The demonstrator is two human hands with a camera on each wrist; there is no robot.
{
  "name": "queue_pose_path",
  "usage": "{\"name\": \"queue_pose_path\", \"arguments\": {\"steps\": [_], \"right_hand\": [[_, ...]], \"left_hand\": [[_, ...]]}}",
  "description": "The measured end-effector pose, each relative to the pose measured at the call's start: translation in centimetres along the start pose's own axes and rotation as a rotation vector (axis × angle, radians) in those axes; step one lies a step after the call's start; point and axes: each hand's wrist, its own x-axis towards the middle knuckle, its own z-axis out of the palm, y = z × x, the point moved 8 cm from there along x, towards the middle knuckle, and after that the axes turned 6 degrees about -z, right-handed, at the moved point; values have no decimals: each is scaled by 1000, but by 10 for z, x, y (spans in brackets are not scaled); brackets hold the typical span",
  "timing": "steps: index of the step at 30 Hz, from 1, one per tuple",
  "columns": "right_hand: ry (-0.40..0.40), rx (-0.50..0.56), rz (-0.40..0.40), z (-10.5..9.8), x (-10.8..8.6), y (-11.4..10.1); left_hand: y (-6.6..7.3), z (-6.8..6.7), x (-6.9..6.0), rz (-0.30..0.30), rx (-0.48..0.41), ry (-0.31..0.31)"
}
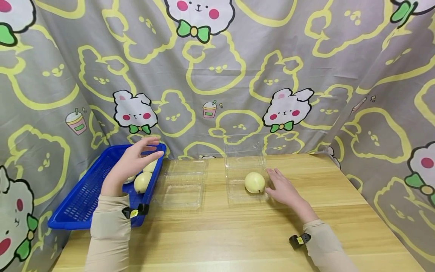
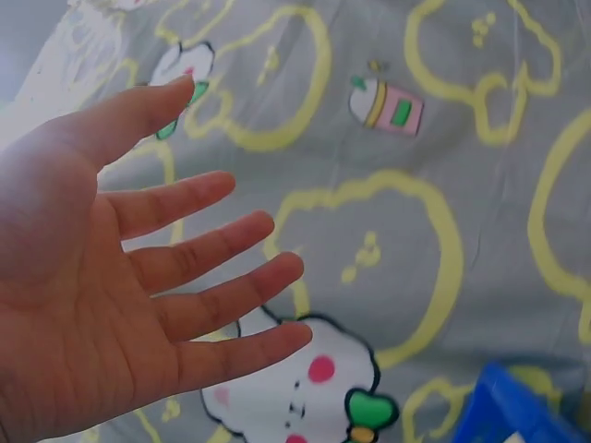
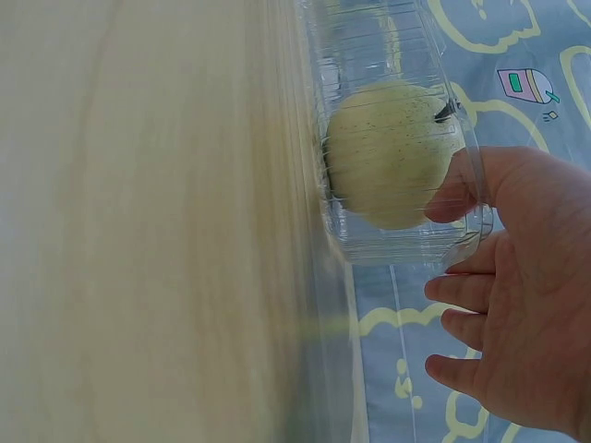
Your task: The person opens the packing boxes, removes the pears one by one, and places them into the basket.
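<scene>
A pale yellow pear [image 1: 255,183] sits in the right-hand part of a clear plastic clamshell box [image 1: 234,189], whose lid [image 1: 244,153] stands up at the back. At the box's right wall is my right hand [image 1: 283,189]. In the right wrist view its thumb [image 3: 452,194] reaches inside the wall against the pear [image 3: 392,152], while the other fingers stay outside, loosely extended. My left hand [image 1: 137,160] hovers over the blue basket [image 1: 85,181] with fingers spread, holding nothing. Below it, pears [image 1: 143,183] lie in the basket, partly hidden by the hand.
A second clear plastic box [image 1: 183,194], lid folded back, lies between the basket and the box with the pear. The wooden table [image 1: 217,234] ends at a patterned curtain [image 1: 210,79] behind and at both sides.
</scene>
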Motion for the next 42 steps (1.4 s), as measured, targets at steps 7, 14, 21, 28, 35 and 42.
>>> {"name": "queue_pose_path", "arguments": {"steps": [7, 14, 21, 28, 35, 42], "right_hand": [[2, -3, 5, -1, 0, 0], [2, 0, -3, -4, -1, -3], [-3, -3, -1, -3, 0, -3], [1, -3, 1, -2, 0, -1], [-3, -3, 0, -2, -1, -1], [-1, 0, -3, -3, -1, -2]], "left_hand": [[14, 21, 7, 19, -40, 23], [27, 48, 15, 64, -117, 24], [38, 75, 22, 79, -243, 5], [49, 105, 29, 75, -347, -21], [56, 138, 41, 55, -418, -53], [64, 167, 50, 16, -454, -67]]}}
